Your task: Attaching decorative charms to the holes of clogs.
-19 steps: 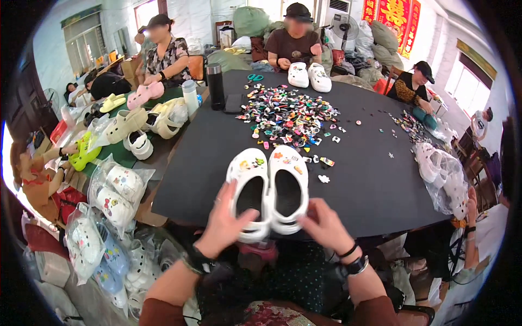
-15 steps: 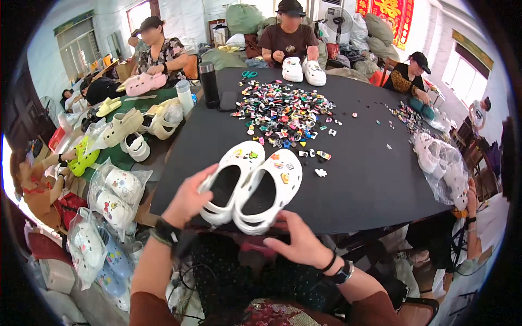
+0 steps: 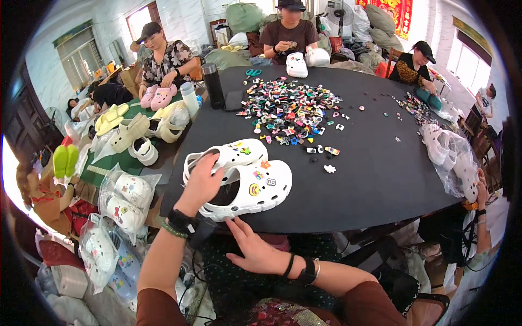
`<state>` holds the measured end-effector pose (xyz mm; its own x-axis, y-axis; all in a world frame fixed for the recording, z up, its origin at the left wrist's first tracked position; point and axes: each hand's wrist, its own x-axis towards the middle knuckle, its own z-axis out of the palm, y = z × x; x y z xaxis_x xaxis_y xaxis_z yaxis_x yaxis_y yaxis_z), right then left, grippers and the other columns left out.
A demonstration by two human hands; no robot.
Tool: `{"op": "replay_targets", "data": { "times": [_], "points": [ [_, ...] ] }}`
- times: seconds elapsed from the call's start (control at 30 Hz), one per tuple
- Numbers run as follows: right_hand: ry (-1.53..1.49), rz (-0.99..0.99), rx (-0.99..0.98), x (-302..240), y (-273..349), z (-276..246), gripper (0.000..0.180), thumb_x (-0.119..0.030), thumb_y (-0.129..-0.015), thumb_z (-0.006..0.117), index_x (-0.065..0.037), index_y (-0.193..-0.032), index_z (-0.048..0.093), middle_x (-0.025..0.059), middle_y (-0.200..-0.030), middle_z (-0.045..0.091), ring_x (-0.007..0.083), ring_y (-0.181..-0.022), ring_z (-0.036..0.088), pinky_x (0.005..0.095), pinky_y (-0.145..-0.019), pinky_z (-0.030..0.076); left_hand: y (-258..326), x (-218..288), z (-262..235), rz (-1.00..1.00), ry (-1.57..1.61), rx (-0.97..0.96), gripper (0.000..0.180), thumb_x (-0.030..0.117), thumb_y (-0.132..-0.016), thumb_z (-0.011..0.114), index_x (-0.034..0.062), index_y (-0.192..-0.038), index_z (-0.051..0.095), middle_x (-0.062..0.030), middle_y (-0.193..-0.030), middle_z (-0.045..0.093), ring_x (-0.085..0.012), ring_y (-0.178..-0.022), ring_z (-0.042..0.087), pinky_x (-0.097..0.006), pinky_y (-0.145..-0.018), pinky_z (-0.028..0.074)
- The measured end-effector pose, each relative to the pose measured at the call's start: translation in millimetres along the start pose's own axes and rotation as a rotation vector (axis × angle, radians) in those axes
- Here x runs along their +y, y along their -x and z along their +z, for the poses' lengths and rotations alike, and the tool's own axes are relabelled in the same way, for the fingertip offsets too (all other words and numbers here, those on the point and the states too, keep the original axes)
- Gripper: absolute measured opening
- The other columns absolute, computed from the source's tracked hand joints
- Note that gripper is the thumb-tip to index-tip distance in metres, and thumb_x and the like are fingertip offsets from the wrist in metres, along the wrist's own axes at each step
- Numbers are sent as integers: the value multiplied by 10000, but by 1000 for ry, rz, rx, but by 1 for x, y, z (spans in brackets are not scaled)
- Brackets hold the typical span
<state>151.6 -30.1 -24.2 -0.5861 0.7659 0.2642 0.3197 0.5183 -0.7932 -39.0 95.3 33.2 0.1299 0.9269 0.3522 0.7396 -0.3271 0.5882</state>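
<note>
Bright workroom; in front, a dark worktop (image 3: 359, 185) with a curved near edge. Closest, the right hand (image 3: 255, 251): open, fingers extended, tips at or just beside the heel-end sole of the nearer clog (image 3: 258, 200), contact uncertain. Just beyond, the left hand (image 3: 202, 182): curled over the heel openings, apparently gripping the farther clog (image 3: 231, 154), firmness impossible to tell. Under and past the hands, the pair of white clogs (image 3: 272, 193), side by side at the left part of the near edge, toes toward the right, coloured charms (image 3: 254, 189) on both uppers. Step in hand, by judgement: turning or steadying the pair. Any further turn: calls for keeping both clogs together, with support at the nearer heel, close to the edge; overhang not discernible. Open room: widest to the right of the toes; tighter leftward, near the worktop's side edge, with bagged clogs (image 3: 130, 190) beyond. Ahead, a loose white charm (image 3: 329, 169), then the charm pile (image 3: 293, 108), liable to scatter under a wide sweep. Farther back, a black bottle (image 3: 212, 87) and teal scissors (image 3: 253, 72); across the worktop, a co-worker (image 3: 288, 41) with another white clog (image 3: 296, 65).
</note>
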Motion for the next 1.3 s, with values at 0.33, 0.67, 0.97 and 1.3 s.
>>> {"op": "replay_targets", "data": {
  "times": [0.33,0.67,0.97,1.3],
  "points": [
    [335,-99,329,16,-29,-123,422,-204,-692,835,-31,-915,521,136,-865,556,340,-851,571,427,-750,482,-8,-3,22,57,-95,99,479,286,-757,767,-36,-1053,571,-215,-1024,623,-397,-999,585,-456,-839,478],
    [465,-40,131,50,-78,-142,508,-300,-610,879,-47,-854,512,110,-888,543,312,-887,529,393,-776,451,-4,8,30,-1,-238,189,381,296,-731,780,-2,-812,557,-152,-832,570,-370,-838,578,-462,-719,462],
    [422,-75,61,46,-78,-147,342,-244,-733,805,-47,-804,535,104,-866,548,304,-900,534,390,-781,452,1,5,29,2,-232,201,346,256,-720,769,-5,-861,591,-170,-910,610,-360,-897,591,-456,-777,479],
    [765,-246,-9,44,-72,-148,210,-256,-925,589,-63,-980,650,104,-912,581,290,-947,544,411,-799,471,0,12,28,-9,-202,187,325,234,-708,769,-3,-847,595,-171,-905,613,-361,-889,593,-460,-775,478]
  ]
}}
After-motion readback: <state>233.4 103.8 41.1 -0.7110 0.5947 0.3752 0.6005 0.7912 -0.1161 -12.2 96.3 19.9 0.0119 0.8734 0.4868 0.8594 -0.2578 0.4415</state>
